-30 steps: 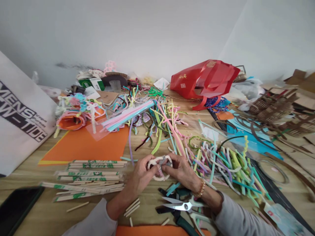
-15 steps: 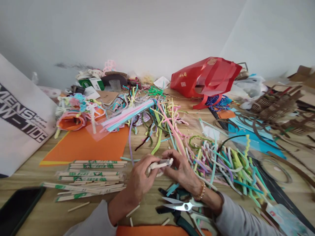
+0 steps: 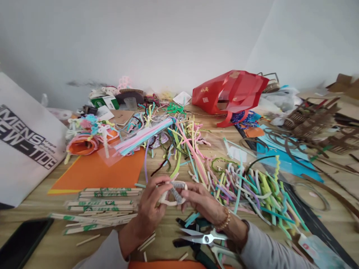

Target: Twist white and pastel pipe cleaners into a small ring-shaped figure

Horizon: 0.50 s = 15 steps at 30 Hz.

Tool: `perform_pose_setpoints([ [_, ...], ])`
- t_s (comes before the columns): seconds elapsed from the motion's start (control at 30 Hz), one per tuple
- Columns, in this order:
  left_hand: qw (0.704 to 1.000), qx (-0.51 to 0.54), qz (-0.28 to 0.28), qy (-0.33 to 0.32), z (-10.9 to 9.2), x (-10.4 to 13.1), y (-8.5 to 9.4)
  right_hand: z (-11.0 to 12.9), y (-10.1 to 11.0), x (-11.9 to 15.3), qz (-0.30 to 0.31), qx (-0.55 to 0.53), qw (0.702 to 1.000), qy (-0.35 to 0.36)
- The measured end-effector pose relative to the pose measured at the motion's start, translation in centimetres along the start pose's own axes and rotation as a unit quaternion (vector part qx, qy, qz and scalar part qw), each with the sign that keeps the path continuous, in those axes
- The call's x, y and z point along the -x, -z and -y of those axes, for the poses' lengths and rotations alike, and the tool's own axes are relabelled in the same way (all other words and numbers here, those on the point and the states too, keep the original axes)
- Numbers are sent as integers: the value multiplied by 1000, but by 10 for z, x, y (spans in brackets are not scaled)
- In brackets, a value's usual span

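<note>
Between my hands is a small loop-shaped piece bent from white and grey pipe cleaners (image 3: 176,194), with a grey strip crossing its middle. My left hand (image 3: 151,203) pinches its left side between thumb and fingers. My right hand (image 3: 202,201), with a beaded bracelet at the wrist, grips the right edge, thumb on the near face. Below the right hand lie white-handled scissors (image 3: 206,238), spread apart, over a dark-handled tool (image 3: 200,257). Fingertips hide parts of the piece's outer edge.
Paper-wrapped chopsticks (image 3: 103,203) and a phone (image 3: 25,239) lie left, near orange sheets (image 3: 98,170). Loose coloured pipe cleaners (image 3: 258,186) heap at right. Behind are a red bag (image 3: 230,91) and woven baskets (image 3: 311,119); a white bag (image 3: 25,138) stands left.
The pipe cleaner piece has turned from nearly edge-on to show its open loop and grey crossing strip. Both hands have shifted slightly and still hold it. The view has moved a little.
</note>
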<state>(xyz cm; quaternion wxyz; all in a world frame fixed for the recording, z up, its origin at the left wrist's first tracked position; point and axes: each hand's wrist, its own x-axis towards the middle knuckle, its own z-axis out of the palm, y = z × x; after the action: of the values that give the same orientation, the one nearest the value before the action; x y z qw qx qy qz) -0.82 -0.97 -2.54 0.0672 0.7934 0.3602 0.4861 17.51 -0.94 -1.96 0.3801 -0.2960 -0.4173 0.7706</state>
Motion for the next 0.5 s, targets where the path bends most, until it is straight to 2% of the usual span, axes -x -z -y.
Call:
perform_pose_setpoints([
  [0.1, 1000, -6, 24, -17, 3, 3, -3, -2, -1, -3, -6, -16, 1000, -17],
  [0.17, 999, 1, 50, 8, 6, 4, -6, -4, 0, -5, -28, -36, 999, -14],
  [0.23, 995, 32, 62, 74, 8, 4, -7, -5, 3, -7, -48, -55, 997, -8],
  [0.3, 976, 112, 56, 178, 9, 1, -8, -7, 6, -8, -60, -67, 996, 1],
  [0.33, 954, 174, 55, 237, 10, -1, -7, -7, 7, -9, -61, -70, 996, 4],
  [0.4, 888, 286, 44, 356, 9, -8, -6, -7, 9, -10, -61, -67, 996, 8],
  [0.5, 775, 430, 6, 463, 8, -18, -3, -6, 11, -10, -63, -50, 997, 20],
])
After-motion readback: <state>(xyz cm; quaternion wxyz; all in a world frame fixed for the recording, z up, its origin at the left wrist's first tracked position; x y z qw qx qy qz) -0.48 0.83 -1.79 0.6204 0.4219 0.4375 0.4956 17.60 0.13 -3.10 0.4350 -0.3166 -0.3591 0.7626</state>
